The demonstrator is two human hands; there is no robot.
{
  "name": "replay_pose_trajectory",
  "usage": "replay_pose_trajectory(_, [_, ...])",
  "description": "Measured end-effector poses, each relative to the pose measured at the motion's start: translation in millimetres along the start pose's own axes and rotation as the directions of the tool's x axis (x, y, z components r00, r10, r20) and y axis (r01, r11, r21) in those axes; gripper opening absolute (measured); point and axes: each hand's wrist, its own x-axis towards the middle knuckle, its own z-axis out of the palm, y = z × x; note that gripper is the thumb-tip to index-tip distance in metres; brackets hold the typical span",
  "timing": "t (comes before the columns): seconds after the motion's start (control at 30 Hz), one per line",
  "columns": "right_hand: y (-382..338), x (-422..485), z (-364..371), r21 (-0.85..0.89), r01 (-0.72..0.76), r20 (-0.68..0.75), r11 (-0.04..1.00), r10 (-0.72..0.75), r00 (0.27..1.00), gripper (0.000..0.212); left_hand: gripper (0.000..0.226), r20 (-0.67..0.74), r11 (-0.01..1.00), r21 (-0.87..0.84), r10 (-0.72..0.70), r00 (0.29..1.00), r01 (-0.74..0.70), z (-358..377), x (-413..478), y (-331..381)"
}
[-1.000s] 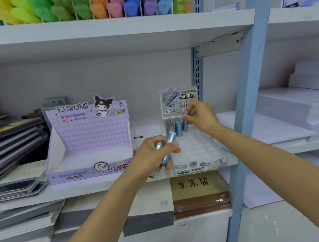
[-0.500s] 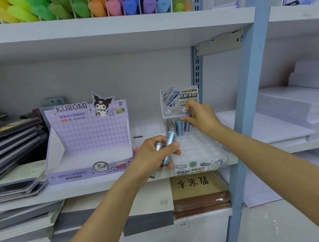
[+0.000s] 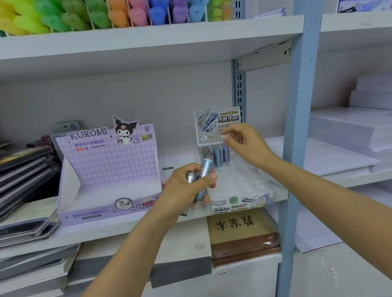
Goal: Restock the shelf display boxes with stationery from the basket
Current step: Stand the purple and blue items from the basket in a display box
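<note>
L hand point(image 3: 186, 189) is curled round a small bunch of refill tubes, thumb across them. A blue tube point(image 3: 205, 171) sticks up past the thumb w/ a silver tube point(image 3: 190, 177) beside it; maybe more are hidden in the palm, can't count. R hand point(image 3: 244, 143) hangs w/ fingers loosely curled & nothing visible in them, though the tips are blurred. Just below R fingertips three standing tubes point(image 3: 216, 156) fill the back row of the white display tray point(image 3: 244, 180), the purple tube point(image 3: 226, 154) nearest the fingers. The rest of the tray, from under R wrist toward L hand, looks unfilled. Basket not in view. Risks, as I judge them: (1) L grip is a loose bundle, so when one tube is pulled out the others could slip, drop onto the shelf point(image 3: 126, 229) under L hand & roll off. (2) R wrist sits low over the tray; a reach across could clip the standing tubes, which are tall & thin & prob. topple together if the sockets are shallow. (3) Header card point(image 3: 212, 122) is right behind R fingers; a knock may bend it or shove the tray back. (4) Tray front sits at the shelf lip by L hand, so pressing a tube in hard could tilt it fwd. (5) Kuromi box point(image 3: 105, 173), left of L hand, looks empty too; stock could go in the wrong box.
</note>
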Motion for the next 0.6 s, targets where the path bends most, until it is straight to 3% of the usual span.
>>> replay_pose_trajectory(0.1, [-24,-13,-11,0.433,0.002,0.276,0.902,-0.135,0.952,0.018,0.015,-0.003,1.000,0.025,0.011,1.000,-0.011,1,2,3])
replay_pose_trajectory(0.17, [-34,-20,-16,0.531,-0.047,0.463,0.846,-0.242,0.853,0.024,0.016,-0.004,0.999,0.031,0.008,1.000,-0.007,3,2,5])
replay_pose_trajectory(0.23, [-38,-22,-18,0.515,-0.045,0.542,0.856,-0.284,0.791,0.027,0.018,0.001,1.000,0.010,-0.002,1.000,0.002,5,2,7])
replay_pose_trajectory(0.3, [-36,-22,-20,0.512,-0.056,0.534,0.857,-0.266,0.803,0.023,0.019,0.007,0.998,-0.058,-0.011,1.000,0.012,6,-1,8])
replay_pose_trajectory(0.37, [-32,-24,-22,0.551,-0.113,0.465,0.827,-0.191,0.865,0.019,0.026,-0.007,0.988,-0.154,-0.013,1.000,0.011,4,-3,10])
replay_pose_trajectory(0.47, [-26,-28,-24,0.671,-0.202,0.354,0.713,-0.069,0.933,0.021,0.028,-0.081,0.968,-0.250,0.003,0.997,-0.024,-2,-6,10])
replay_pose_trajectory(0.6, [-29,-41,-22,0.673,-0.277,0.416,0.686,-0.041,0.908,0.016,0.018,-0.219,0.955,-0.270,0.065,0.974,-0.125,0,-6,8])
